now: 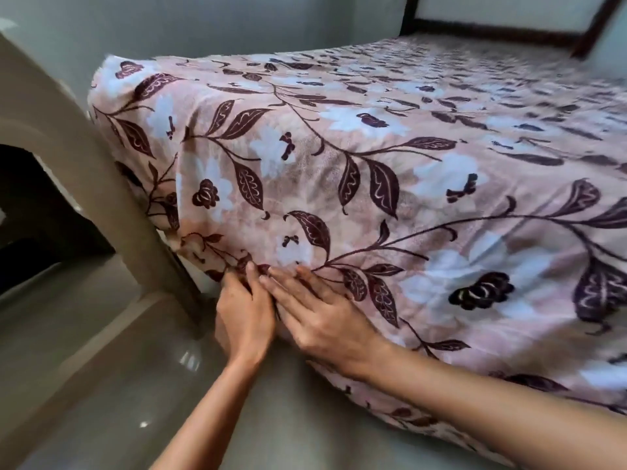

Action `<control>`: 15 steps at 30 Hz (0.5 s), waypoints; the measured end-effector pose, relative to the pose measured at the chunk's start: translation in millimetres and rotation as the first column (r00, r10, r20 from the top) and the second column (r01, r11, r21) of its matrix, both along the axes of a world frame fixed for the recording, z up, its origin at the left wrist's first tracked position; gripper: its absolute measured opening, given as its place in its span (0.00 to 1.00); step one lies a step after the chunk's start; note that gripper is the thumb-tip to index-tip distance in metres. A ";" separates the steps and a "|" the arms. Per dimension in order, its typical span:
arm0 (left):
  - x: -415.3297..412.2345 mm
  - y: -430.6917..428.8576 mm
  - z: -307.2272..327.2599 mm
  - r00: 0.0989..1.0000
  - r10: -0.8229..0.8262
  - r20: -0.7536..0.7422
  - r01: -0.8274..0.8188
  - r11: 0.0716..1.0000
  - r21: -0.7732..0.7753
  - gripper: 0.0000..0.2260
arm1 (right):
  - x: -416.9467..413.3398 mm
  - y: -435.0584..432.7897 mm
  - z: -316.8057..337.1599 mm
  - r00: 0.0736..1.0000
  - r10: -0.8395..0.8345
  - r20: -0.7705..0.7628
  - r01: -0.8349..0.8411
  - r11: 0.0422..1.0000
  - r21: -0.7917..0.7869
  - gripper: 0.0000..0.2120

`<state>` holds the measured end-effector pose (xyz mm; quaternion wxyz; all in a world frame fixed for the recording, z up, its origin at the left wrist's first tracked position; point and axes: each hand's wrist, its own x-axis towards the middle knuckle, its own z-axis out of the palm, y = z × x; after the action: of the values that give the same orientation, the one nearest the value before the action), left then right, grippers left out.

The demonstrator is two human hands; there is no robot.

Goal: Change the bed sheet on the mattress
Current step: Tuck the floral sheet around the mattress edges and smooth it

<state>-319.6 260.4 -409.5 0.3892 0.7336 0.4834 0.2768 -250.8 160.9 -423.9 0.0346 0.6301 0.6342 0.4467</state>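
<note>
Item: floral bed sheet (356, 171), pink ground with white blooms and dark maroon leaves, spread over the mattress on the bed and hanging down its near side and foot corner. Risks, as judged: the corner fold may spring loose if the tuck goes in shallow, since the fabric looks thick and plush; pulling hard at this corner could drag the sheet askew across the top; the beige plastic chair (84, 157) stands just beside the corner, crowding the hands and liable to snag the cloth. Left hand (246, 313): low at the mattress's bottom edge, fingers pinching a gather of the sheet hem, forearm reaching up from below. Right hand (322, 320): touching the left, unclenched, palm and fingers laid flat against the sheet's side drop, pressing it to the mattress. Glossy floor (101, 385) beneath.
</note>
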 end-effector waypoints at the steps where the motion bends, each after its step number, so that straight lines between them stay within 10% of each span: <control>1: 1.4 -13.4 -1.0 0.997 -0.078 -0.012 0.077 0.997 -0.020 0.20 | 4.6 -19.5 2.6 0.998 -0.045 0.047 0.045 0.999 -0.007 0.19; 5: 18.6 -50.3 0.0 0.946 -0.324 0.015 0.325 0.944 -0.050 0.17 | 13.6 -101.4 -4.1 0.969 -0.240 0.059 0.238 0.971 0.037 0.21; 15: 25.7 -53.4 -3.3 0.929 -0.250 -0.272 0.255 0.967 -0.019 0.17 | 19.9 -142.0 -15.5 0.956 -0.287 -0.065 0.291 0.955 0.053 0.16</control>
<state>-293.9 207.0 -412.8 0.3454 0.8239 0.4315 0.1251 -230.9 19.0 -439.4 0.0621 0.7293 0.5218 0.4382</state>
